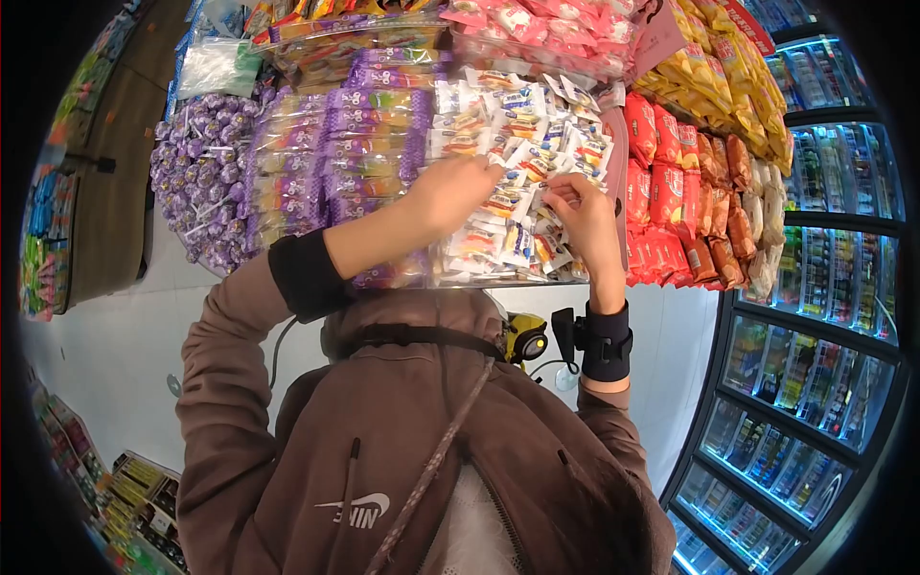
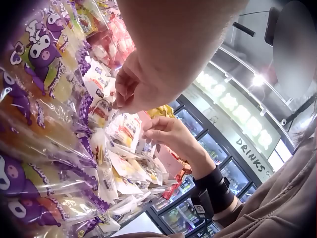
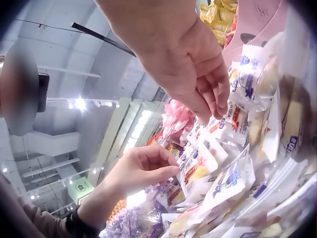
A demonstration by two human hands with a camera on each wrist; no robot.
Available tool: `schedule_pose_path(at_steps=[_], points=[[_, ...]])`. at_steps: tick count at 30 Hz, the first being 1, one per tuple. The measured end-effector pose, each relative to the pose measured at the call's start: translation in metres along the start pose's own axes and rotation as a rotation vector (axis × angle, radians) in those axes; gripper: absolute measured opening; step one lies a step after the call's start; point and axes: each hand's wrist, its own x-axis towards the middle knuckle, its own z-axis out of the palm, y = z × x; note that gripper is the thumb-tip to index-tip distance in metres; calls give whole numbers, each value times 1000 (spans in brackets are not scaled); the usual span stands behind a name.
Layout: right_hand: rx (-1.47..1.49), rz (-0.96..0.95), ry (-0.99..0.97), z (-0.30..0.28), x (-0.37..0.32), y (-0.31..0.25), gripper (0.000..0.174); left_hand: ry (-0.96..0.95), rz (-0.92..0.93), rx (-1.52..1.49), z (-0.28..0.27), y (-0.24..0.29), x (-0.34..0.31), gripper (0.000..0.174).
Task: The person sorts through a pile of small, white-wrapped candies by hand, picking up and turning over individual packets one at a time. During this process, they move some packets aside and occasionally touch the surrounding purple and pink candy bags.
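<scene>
Small white snack packets [image 1: 532, 125] with blue, red and yellow print lie in a dense heap. My left hand [image 1: 455, 196] reaches into the left part of it with fingers curled down. In the right wrist view, this left hand [image 3: 141, 171] pinches the edge of a white snack packet [image 3: 196, 163] between thumb and fingers. To its right, my right hand [image 1: 586, 220] hangs low over the same heap. Its thumb and fingers are loosely bent and apart, tips right at the packets, and nothing shows between them in the left wrist view, where the right hand [image 2: 171, 135] is side-on.
Purple jelly packs [image 1: 374, 144] and purple lollipops [image 1: 201, 172] lie to the left. Red packets [image 1: 661, 192] sit to the right behind a pink divider [image 1: 616, 144]. Pink bags [image 1: 537, 29] and yellow bags [image 1: 709, 77] are behind. Lit drinks fridges [image 1: 815, 278] stand far right.
</scene>
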Motion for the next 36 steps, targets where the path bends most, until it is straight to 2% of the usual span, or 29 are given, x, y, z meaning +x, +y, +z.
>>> schedule_pose_path(at_steps=[3,6,9,10,13,16,19,22,25,26,29,32,35,36], points=[[-171,-56,-51,-11,-13,-7,17,32,4,34,2,0,-3,15],[-279,-252,-197,-11,-30,-7,26,92,50,50,4,-5,-8,17],[-398,-299,-236,2,-46,-20,39,197,110,53,4,-7,-14,21],[-441,-318,-257,7,-49,-14,49,231,130,57,4,-8,-16,22],[-461,-319,-227,14,-55,-15,48,261,166,82,3,-10,-20,24],[-477,-310,-280,12,-59,-16,44,276,189,92,4,-13,-22,23],[-428,-295,-238,8,-63,-19,34,318,214,123,5,-13,-21,19],[-261,-285,64,12,-63,-9,19,326,232,138,2,-13,-22,17],[424,240,135,10,-59,-2,11,319,231,116,0,-13,-24,16],[593,254,140,6,-56,-3,15,319,227,106,-1,-14,-24,15],[773,363,102,-3,-52,-13,14,326,232,100,-2,-15,-25,15],[825,361,88,-6,-52,-18,11,292,173,101,-2,-14,-26,16],[782,314,40,-13,-53,-17,9,336,156,62,-10,0,-21,14],[755,287,19,-17,-54,-18,9,296,103,-85,-15,8,-20,13]])
